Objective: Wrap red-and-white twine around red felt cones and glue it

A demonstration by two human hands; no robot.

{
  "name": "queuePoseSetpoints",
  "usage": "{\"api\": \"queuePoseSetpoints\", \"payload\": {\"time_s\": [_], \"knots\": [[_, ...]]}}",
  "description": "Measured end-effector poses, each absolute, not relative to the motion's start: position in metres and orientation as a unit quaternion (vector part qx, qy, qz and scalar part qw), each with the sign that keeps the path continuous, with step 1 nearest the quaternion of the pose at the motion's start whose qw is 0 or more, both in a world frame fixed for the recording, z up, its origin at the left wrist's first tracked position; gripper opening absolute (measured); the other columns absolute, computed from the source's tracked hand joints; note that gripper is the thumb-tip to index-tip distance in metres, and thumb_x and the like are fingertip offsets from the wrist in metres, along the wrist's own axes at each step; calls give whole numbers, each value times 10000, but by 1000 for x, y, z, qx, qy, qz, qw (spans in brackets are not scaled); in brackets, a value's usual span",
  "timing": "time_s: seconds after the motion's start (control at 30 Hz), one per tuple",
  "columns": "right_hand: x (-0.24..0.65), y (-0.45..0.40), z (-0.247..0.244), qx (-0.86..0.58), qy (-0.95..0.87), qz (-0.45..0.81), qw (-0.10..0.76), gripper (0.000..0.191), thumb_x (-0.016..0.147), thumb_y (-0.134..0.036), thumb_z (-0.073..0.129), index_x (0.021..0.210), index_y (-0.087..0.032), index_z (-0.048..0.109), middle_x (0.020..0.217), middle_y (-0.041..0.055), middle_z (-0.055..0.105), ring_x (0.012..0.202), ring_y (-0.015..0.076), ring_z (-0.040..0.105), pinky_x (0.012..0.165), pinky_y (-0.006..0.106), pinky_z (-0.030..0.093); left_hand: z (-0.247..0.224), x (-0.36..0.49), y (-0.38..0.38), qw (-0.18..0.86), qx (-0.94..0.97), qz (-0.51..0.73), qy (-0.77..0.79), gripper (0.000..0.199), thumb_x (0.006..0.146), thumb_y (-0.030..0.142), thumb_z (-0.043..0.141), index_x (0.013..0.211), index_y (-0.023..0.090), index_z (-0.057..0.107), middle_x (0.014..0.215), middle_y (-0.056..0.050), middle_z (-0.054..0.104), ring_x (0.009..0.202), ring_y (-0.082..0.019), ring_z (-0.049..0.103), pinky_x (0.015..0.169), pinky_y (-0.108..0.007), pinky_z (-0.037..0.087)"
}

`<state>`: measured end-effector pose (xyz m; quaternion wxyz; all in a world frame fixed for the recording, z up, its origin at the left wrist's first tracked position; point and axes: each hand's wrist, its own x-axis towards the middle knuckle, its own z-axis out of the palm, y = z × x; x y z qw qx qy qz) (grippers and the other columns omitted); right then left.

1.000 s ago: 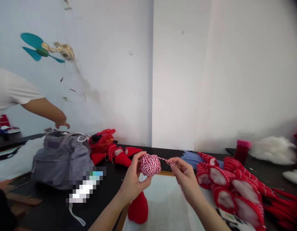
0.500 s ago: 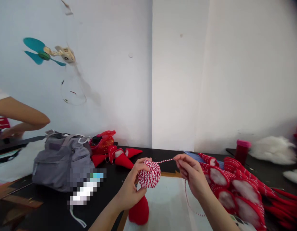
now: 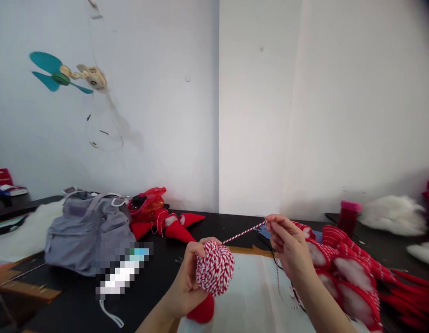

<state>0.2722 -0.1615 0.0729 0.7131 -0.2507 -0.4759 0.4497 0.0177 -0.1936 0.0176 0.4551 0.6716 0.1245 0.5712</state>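
A ball of red-and-white twine (image 3: 214,269) sits cupped in the person's left hand (image 3: 183,289), above the near middle of a black table (image 3: 75,300). The left fingers curl around the ball's left side, and the palm supports it from below. A taut strand of twine (image 3: 244,232) runs up and to the right from the ball to the right hand (image 3: 290,245), where the thumb and forefinger pinch it and the other fingers curl loosely. A slack loop of twine (image 3: 282,291) hangs below the right hand over a white sheet of paper (image 3: 247,296).

The ball looks large and tightly wound, with only this short length drawn off. Directly under it, nearly touching, lies a plain red cone (image 3: 203,311); no twine shows on it.

To the right, a heap of red-and-white patterned cones (image 3: 349,273) lies with white showing in their open ends, and long red strands trail toward the right edge. Farther right are a dark red cup with a pink lid (image 3: 349,215) and white fluffy fur (image 3: 393,215). At the far left of the table are a grey backpack (image 3: 85,231) and a few more red cones (image 3: 172,226), beside a red plastic bag (image 3: 148,203).
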Motion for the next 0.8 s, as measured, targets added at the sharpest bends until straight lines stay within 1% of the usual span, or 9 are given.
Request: {"api": "queuePoseSetpoints", "payload": {"time_s": [0.1, 0.23, 0.3, 0.4, 0.5, 0.57, 0.63, 0.7, 0.8], "knots": [[273, -161, 71, -254, -473, 446, 716, 192, 766, -348, 776, 885, -201, 741, 723, -9, 555, 471, 40, 237, 423, 212, 120, 13, 18, -192, 533, 575, 612, 102, 554, 672, 221, 844, 1082, 338, 490, 1312, -49, 600, 1302, -346, 528, 1029, -507, 453], [276, -160, 65, -265, -464, 442, 720, 207, 758, -358, 782, 884, -199, 740, 710, -8, 553, 465, 38, 241, 418, 208, 124, 9, 17, -184, 585, 435, 678, 98, 610, 655, 221, 801, 1217, 314, 586, 1185, -43, 707, 1210, -329, 617, 1099, -522, 415], [278, -159, 62, -272, -462, 444, 718, 213, 749, -353, 789, 881, -193, 739, 696, -10, 548, 458, 35, 240, 424, 213, 109, 11, 19, -181, 607, 391, 684, 109, 600, 662, 180, 773, 1231, 287, 619, 1164, -43, 727, 1132, -304, 669, 1067, -482, 464], [280, -160, 57, -292, -468, 435, 712, 229, 750, -358, 781, 896, -186, 740, 678, -16, 534, 451, 38, 248, 437, 224, 105, 18, 22, -180, 638, 352, 673, 126, 510, 684, 149, 768, 1176, 240, 671, 1105, -48, 754, 1006, -251, 724, 940, -368, 557], [276, -162, 55, -348, -523, 366, 686, 247, 801, -402, 726, 935, -195, 737, 707, -1, 562, 477, 74, 321, 445, 238, 189, 24, 26, -180, 654, 314, 672, 148, 360, 720, 139, 770, 1072, 182, 706, 1047, -70, 768, 913, -210, 744, 873, -309, 581], [270, -166, 55, -384, -590, 279, 653, 226, 862, -407, 662, 942, -208, 732, 792, 29, 606, 557, 121, 431, 496, 262, 300, 26, 28, -179, 661, 290, 673, 162, 235, 772, 154, 746, 1005, 156, 712, 1007, -82, 773, 923, -213, 743, 918, -331, 570], [259, -171, 55, -402, -656, 201, 606, 205, 909, -385, 607, 968, -225, 722, 894, 51, 624, 651, 158, 502, 566, 286, 371, 28, 30, -179, 675, 274, 664, 170, 134, 833, 197, 699, 954, 141, 709, 971, -90, 773, 969, -243, 736, 985, -397, 543], [245, -178, 55, -409, -706, 161, 555, 192, 930, -358, 580, 1021, -240, 701, 953, 56, 612, 681, 168, 531, 573, 288, 393, 31, 33, -179, 688, 274, 649, 173, 170, 884, 276, 646, 943, 128, 707, 958, -105, 769, 1021, -282, 720, 1032, -467, 508], [225, -188, 53, -400, -753, 128, 507, 218, 930, -301, 568, 1132, -256, 635, 1042, 63, 603, 807, 195, 609, 616, 290, 442, 35, 39, -181, 679, 313, 639, 181, 331, 934, 412, 561, 1054, 134, 696, 1053, -125, 750, 1088, -310, 690, 1050, -517, 483]]}}
